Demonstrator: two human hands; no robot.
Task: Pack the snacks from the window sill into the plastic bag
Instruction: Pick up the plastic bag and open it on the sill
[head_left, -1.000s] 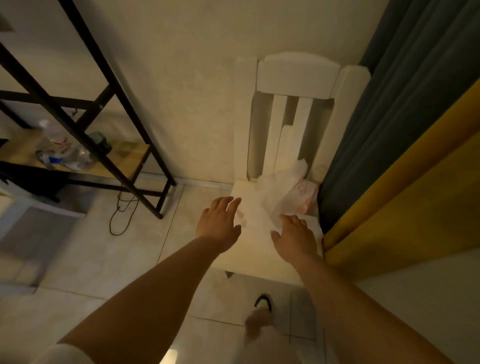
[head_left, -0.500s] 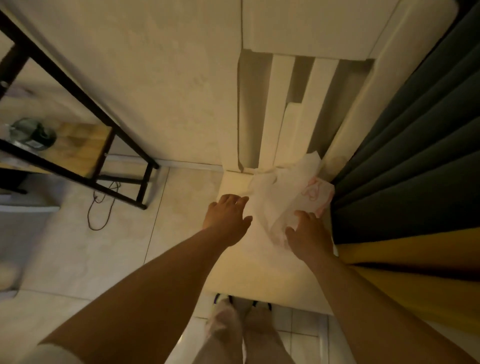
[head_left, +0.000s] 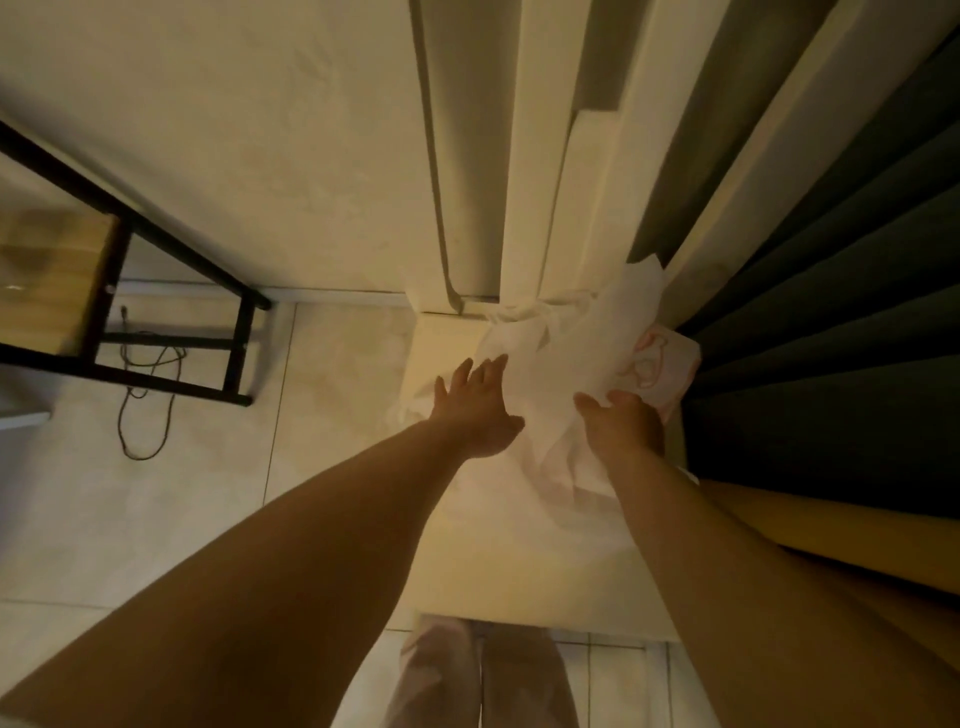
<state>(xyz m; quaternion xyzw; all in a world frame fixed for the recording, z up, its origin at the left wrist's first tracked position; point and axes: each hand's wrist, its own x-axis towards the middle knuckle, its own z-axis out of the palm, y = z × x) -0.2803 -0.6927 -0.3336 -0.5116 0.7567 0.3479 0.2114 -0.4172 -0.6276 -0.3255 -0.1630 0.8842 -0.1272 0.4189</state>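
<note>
Crinkled white plastic bag (head_left: 566, 358) on chair (head_left: 519, 571)

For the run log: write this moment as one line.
stage: fetching bag | left hand: open, reaching for plastic bag | right hand: grips bag | bag on white chair | snacks: not visible

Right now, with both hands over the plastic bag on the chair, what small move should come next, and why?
Probably bring the left hand onto the plastic bag and grip its near edge. The right hand already grips the crumpled bag on the chair seat, while the left hand's fingers are spread just beside it, holding nothing. Two grips would let it be lifted open.
</note>
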